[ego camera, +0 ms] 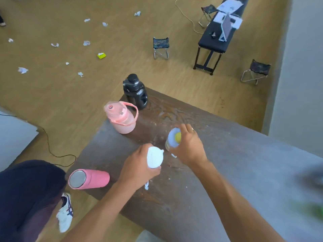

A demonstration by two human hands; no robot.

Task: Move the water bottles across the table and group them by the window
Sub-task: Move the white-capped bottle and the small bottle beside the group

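On the dark wooden table (227, 154) my left hand (136, 169) grips a white bottle (154, 157) near the middle. Just to its right my right hand (189, 145) holds a pale blue bottle with a yellow cap (173, 139). A light pink jug with a carry strap (121, 117) stands near the far left edge. Behind it, at the table's far corner, stands a black jug (135, 90). A pink steel bottle (89, 179) stands at the near left corner, close to the edge.
Crumpled paper scraps (86, 43) litter the wood floor beyond the table. Folding stools (160, 47) and a black bench (218, 34) stand at the far right. A cable (52, 151) runs along the floor at left. My leg and shoe (65, 212) are beside the table.
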